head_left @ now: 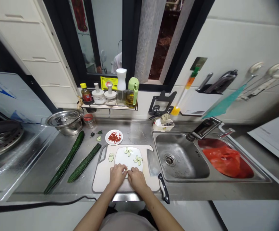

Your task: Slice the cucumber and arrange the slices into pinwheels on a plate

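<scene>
Both hands meet over the front part of a white square plate that lies on a cutting board. My left hand has its fingers curled in, fingertips pinched low over the plate. Close beside it, my right hand is curled the same way. What lies between the fingertips is too small and hidden to make out. Thin cucumber slices form a pinwheel at the plate's back and another pinwheel at its right. A small stack of cucumber slices sits on the board, left of the plate.
A cleaver lies on the board's right side, its handle over the edge. Two cucumbers, one whole and one cut, lie left. Behind the board stands a dish of red bits. The sink is at right.
</scene>
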Available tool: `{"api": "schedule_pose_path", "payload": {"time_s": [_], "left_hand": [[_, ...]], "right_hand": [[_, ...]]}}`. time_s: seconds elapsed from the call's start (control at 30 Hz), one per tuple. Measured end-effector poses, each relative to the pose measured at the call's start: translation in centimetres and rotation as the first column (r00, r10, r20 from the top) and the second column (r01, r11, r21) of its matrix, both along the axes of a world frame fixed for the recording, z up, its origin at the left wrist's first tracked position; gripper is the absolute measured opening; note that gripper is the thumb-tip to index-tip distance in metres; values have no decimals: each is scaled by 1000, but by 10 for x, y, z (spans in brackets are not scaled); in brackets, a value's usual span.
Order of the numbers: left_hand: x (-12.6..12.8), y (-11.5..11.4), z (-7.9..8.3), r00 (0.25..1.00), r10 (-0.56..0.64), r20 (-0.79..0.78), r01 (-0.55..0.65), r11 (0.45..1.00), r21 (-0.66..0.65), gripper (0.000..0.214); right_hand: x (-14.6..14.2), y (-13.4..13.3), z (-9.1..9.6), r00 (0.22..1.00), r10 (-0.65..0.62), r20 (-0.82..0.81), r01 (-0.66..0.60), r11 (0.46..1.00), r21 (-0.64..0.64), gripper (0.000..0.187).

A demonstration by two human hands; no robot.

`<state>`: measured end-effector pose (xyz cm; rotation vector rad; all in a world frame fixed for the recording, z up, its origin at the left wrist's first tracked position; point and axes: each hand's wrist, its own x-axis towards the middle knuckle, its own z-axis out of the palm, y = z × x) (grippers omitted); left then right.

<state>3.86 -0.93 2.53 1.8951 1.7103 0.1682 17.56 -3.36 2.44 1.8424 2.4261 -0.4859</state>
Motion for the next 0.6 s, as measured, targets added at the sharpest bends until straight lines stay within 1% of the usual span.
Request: {"api": "schedule_pose_path", "payload": {"time_s": [0.17,0.4,0.6], "left_hand": [[0,0,3,1000,-14,-26,14,1000,-10,20],[1,-2,-1,999,-14,-33,15,1000,23,19],[3,-3,3,996,-51,-68,53,998,18,22]], "right_hand": [[-1,0,1,1000,-4,15,4,1000,-1,30],[-4,-2,2,999,-26,21,26,1000,-13,32],[-5,1,6,999,-36,19,36,999,-22,33]]}}
